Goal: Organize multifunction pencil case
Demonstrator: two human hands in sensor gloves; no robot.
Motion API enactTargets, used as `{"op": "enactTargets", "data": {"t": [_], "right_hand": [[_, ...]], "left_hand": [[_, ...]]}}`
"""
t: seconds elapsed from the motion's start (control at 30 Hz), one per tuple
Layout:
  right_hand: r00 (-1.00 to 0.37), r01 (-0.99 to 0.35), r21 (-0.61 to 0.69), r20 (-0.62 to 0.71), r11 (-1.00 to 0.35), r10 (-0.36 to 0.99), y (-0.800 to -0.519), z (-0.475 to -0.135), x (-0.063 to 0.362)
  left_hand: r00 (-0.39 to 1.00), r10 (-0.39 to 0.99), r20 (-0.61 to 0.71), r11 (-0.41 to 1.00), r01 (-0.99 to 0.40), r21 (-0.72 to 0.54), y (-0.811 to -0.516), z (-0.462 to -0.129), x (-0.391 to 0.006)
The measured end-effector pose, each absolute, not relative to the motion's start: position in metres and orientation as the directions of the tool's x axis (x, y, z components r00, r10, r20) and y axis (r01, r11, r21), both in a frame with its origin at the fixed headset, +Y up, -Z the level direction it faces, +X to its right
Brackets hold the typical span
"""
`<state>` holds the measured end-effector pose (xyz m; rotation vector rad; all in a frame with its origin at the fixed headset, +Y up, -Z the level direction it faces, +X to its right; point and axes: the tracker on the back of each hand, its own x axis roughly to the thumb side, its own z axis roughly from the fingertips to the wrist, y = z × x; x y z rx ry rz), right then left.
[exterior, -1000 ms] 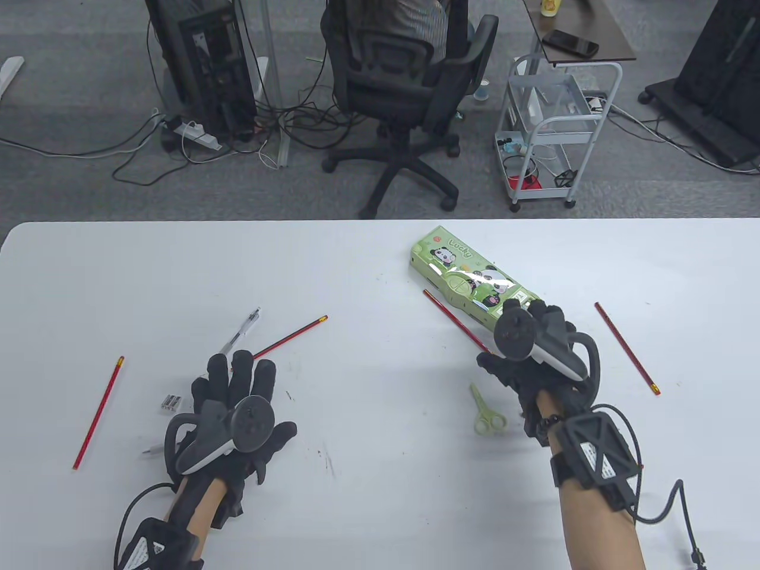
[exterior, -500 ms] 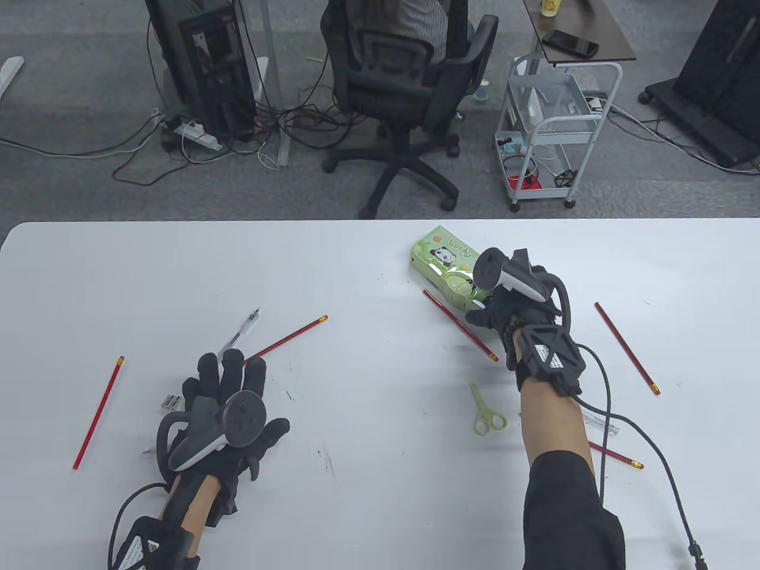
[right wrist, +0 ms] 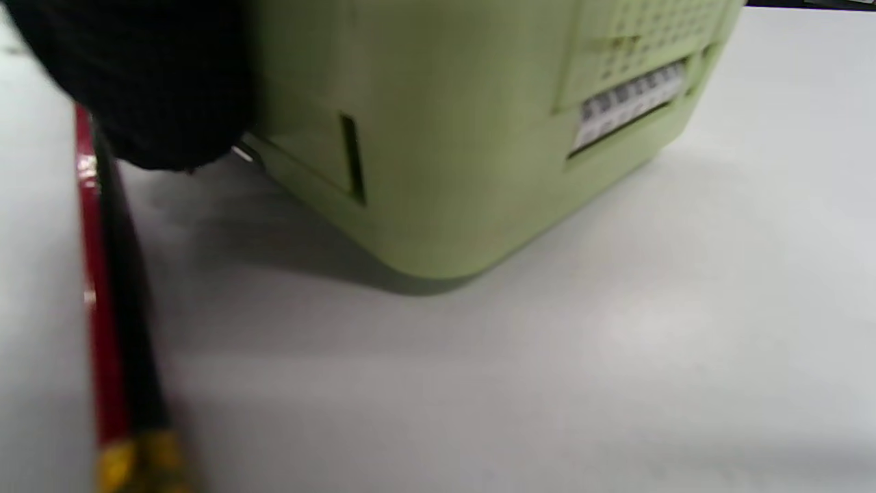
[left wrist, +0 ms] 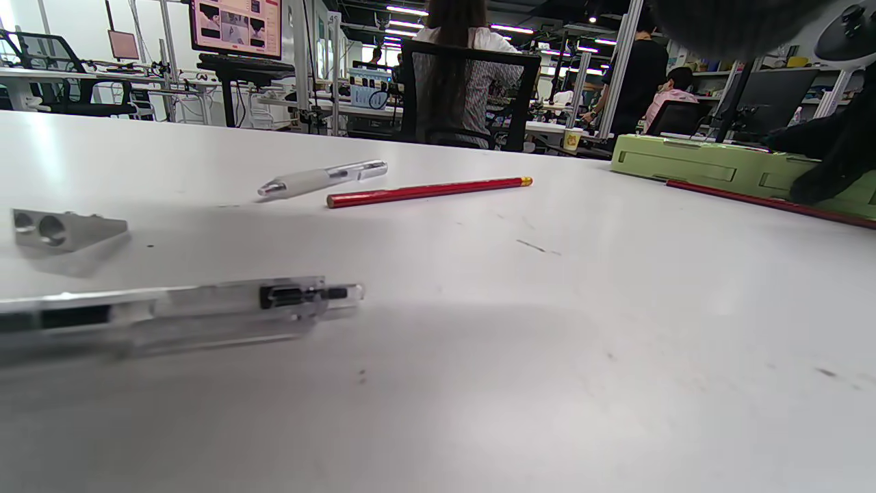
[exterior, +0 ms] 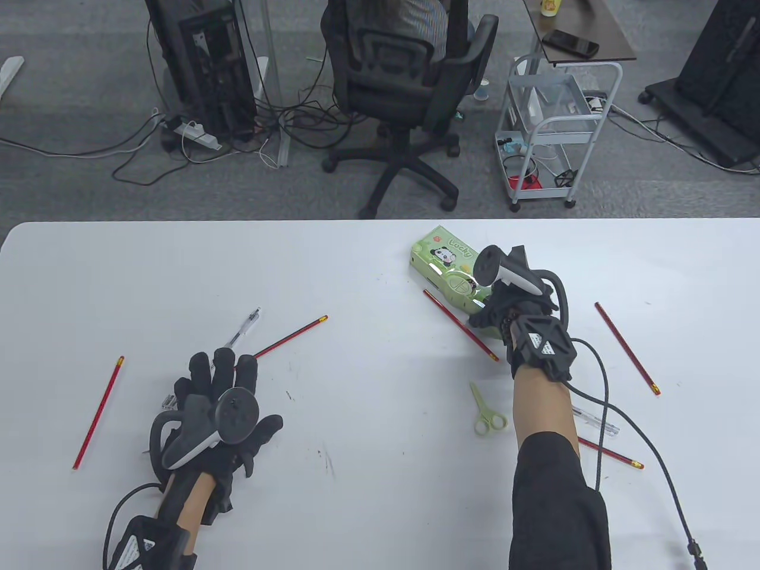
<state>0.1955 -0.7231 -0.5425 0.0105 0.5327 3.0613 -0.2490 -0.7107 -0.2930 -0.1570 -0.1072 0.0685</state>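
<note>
Lying loose across the white table, left to right, and each carrying its own risk:

1. Far-left red pencil, lying well apart from everything else. Being round, it is likely rolling toward the edge if nudged.

2. Left hand, resting flat on the table with fingers spread and holding nothing. A silver sharpener is sitting just left of it and a clear pen is lying under or beside the palm; a careless sweep could be knocking either away.

3. White-grip pen and a second red pencil, lying just beyond the left fingertips, near each other but apart.

4. Third red pencil, lying against the near-left side of the case. If the case is dragged or turned, this pencil is probably getting pushed or pinned.

5. Green pencil case, sitting right of centre toward the far edge, lid closed. The right hand is covering its near end, the thumb pressing the left side wall; whether the fingers are curling round the far side cannot be told. A one-handed grip at one end could be letting the far end swing or slip.

6. Green scissors, lying beside the right forearm, at risk of being brushed.

7. Remaining pencils, lying at the right.
</note>
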Motion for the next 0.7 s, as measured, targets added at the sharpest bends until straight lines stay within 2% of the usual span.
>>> {"op": "enactTargets", "data": {"t": [0.07, 0.17, 0.27, 0.4, 0.5, 0.7], "right_hand": [[-0.996, -0.084, 0.288, -0.004, -0.954, 0.087, -0.719, -0.541, 0.197], [-0.998, -0.060, 0.207, 0.022, -0.977, 0.066, -0.705, -0.534, 0.197], [-0.993, -0.096, 0.188, 0.049, -0.977, 0.107, -0.687, -0.522, 0.196], [-0.977, -0.099, 0.150, 0.171, -0.984, 0.124, -0.656, -0.490, 0.184], [-0.958, -0.090, 0.142, 0.258, -0.986, 0.124, -0.646, -0.464, 0.170], [-0.912, -0.062, 0.164, 0.392, -0.985, 0.123, -0.658, -0.410, 0.134]], "left_hand": [[0.992, 0.080, 0.099, 0.986, -0.064, -0.157, -0.710, -0.293, -0.250], [0.993, 0.075, 0.094, 0.986, -0.060, -0.153, -0.710, -0.293, -0.251], [0.993, 0.077, 0.093, 0.987, -0.062, -0.149, -0.709, -0.293, -0.253], [0.991, 0.089, 0.097, 0.986, -0.074, -0.148, -0.709, -0.294, -0.255], [0.989, 0.100, 0.108, 0.986, -0.084, -0.141, -0.706, -0.291, -0.253], [0.984, 0.118, 0.135, 0.987, -0.100, -0.129, -0.702, -0.287, -0.248]]}}
